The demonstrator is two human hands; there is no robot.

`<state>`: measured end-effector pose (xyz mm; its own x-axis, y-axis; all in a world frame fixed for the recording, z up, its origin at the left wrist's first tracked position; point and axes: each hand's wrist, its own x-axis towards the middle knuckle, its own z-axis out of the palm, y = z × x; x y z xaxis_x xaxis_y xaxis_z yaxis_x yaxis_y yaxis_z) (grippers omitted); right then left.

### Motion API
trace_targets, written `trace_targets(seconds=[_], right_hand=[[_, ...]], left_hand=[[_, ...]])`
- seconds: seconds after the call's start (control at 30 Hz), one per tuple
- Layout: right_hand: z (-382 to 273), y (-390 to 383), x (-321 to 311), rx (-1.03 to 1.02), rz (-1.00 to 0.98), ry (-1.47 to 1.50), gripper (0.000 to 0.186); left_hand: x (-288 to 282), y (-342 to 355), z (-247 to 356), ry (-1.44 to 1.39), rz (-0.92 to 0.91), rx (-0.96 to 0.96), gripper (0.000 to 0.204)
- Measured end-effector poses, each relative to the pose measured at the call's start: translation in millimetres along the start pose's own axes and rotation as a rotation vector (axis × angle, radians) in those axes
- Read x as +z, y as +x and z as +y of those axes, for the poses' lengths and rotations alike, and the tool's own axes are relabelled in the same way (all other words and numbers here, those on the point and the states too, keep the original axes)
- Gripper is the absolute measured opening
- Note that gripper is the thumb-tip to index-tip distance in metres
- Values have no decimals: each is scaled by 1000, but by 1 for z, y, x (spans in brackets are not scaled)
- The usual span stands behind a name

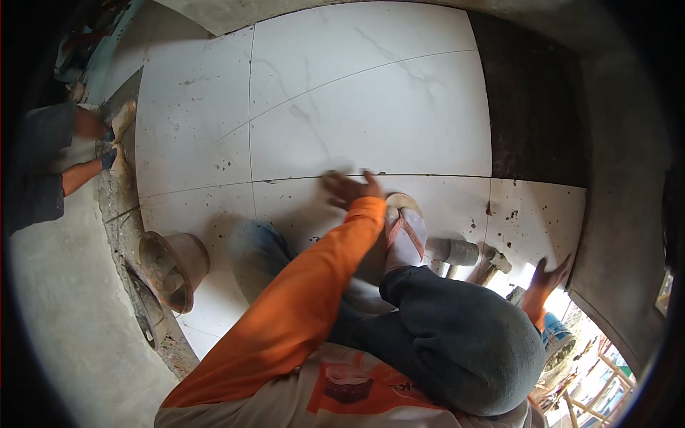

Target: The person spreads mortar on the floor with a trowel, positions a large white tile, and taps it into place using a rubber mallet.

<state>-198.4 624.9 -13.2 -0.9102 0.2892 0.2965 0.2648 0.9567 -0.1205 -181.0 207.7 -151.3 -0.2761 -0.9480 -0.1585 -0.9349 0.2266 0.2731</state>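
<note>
My left hand [351,189], in an orange sleeve, is low over the white floor tiles [371,121], next to the dark seam between two rows. Its fingers are apart and slightly blurred, and no object shows in it. Just right of it is my foot [405,239] in a white sock and a thong sandal. Off to the right, near the wall, my right hand [545,284] is raised with thumb and fingers spread, holding nothing. Between that hand and my foot lie a mallet [458,252] with a dark head and a hammer [498,260]; my knee partly hides their handles.
A dirty brown bucket [194,260] lies tipped at the left. Beyond it another person's legs [82,175] stand by the rough, broken floor edge. A dark strip of floor [535,100] borders the tiles at right. A blue bucket [555,334] and wooden sticks are lower right.
</note>
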Motion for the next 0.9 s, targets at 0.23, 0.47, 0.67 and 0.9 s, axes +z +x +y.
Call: trace_targets(seconds=[0.23,0.47,0.67,0.9], right_hand=[[-52,-177,-54,260,-654,301,64],[-86,-200,-60,244,-1008,529,57],[-94,-168,-113,351,-1393,999,52],[-96,-88,-153,550,-1183,2028,47]], left_hand=[[-18,-171,124,-1148,-1251,963,52],[-110,-75,-22,-591,-975,1348,50],[-250,67,-174,464,-376,993,55],[-278,-6,-245,765,-170,1136,55]])
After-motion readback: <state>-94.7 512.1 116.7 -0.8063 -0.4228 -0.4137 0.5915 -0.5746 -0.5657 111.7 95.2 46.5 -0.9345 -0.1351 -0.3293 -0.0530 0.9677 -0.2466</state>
